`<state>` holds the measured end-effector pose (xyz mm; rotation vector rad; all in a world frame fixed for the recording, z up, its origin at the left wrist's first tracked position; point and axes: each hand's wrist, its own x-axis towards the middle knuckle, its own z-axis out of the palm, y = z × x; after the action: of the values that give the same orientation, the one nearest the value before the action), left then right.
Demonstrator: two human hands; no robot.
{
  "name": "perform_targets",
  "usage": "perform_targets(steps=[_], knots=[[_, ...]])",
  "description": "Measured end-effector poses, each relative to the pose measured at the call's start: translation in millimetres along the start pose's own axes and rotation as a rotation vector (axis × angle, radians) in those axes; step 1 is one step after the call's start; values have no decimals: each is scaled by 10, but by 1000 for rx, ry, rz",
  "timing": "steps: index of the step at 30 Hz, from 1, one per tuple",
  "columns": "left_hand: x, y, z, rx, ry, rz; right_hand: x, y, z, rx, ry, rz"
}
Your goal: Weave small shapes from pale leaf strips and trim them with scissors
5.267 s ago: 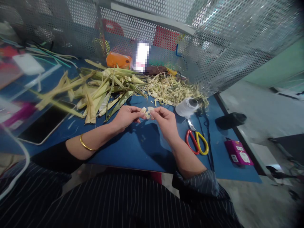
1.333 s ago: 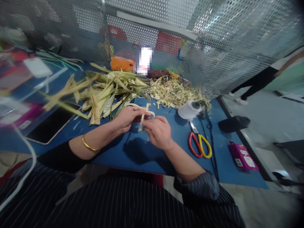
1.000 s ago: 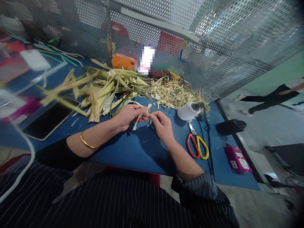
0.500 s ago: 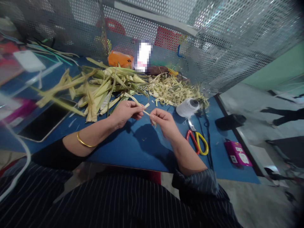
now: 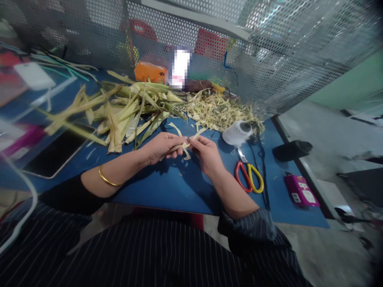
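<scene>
Left hand (image 5: 164,147) and right hand (image 5: 207,153) pinch pale strips (image 5: 186,146); closer together than before.

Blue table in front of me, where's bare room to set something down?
Mostly bare: the blue table between the left hand, right hand and near edge; a narrower strip between the black cord and purple box. Crowded: the far side, with husks and shreds.
</scene>
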<state>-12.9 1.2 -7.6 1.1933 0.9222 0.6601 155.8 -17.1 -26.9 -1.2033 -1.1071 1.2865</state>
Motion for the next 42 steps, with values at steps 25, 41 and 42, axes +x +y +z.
perform_targets(steps=[25, 41, 42], knots=[[-46, -86, 92, 298, -43, 98, -77, -15, 49, -276, 30, -188], [18, -11, 66, -329, 160, 130, -235, -83, 74, -680, 113, -619], [20, -10, 68, -342, 182, 146, -234, -38, 107, -650, 55, -545]])
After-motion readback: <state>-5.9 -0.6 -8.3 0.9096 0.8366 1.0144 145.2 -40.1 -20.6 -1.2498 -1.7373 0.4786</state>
